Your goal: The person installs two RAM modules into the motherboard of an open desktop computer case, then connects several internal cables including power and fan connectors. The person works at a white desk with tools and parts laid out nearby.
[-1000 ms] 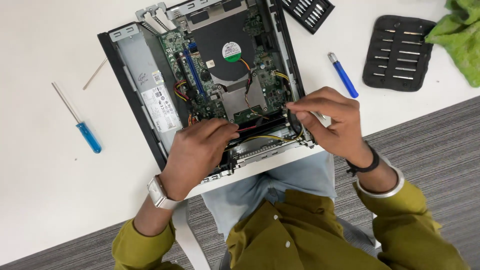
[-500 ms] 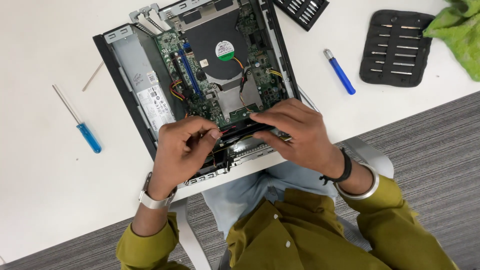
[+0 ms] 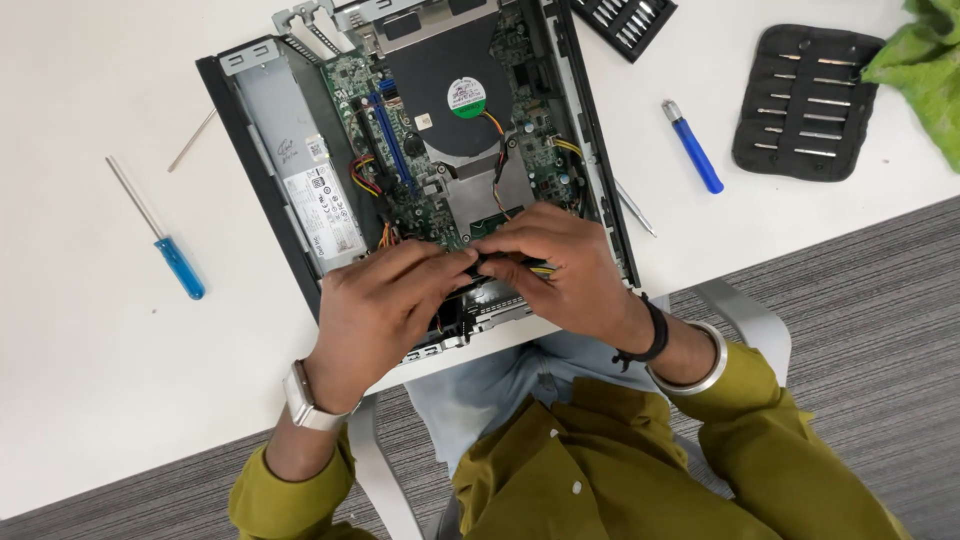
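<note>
An open small desktop computer case (image 3: 262, 120) lies on the white table (image 3: 80, 380), its green board and round fan (image 3: 466, 97) showing. Both my hands meet over the case's near end. My left hand (image 3: 385, 310) and my right hand (image 3: 570, 275) pinch a small black part (image 3: 492, 266) between their fingertips, just above yellow wires. The hands hide most of that part and the bay under it. A watch sits on my left wrist, and a black band and a bangle on my right.
A blue-handled screwdriver (image 3: 180, 265) and a thin metal rod (image 3: 190, 140) lie left of the case. To the right are a blue driver (image 3: 695, 155), a black bit holder (image 3: 805, 100) and a green cloth (image 3: 925, 70). A bit case (image 3: 625, 20) lies at the top edge.
My right hand has slid left from the case's near right corner. Both hands now meet at the middle of the near end, fingertips together on the black part.
</note>
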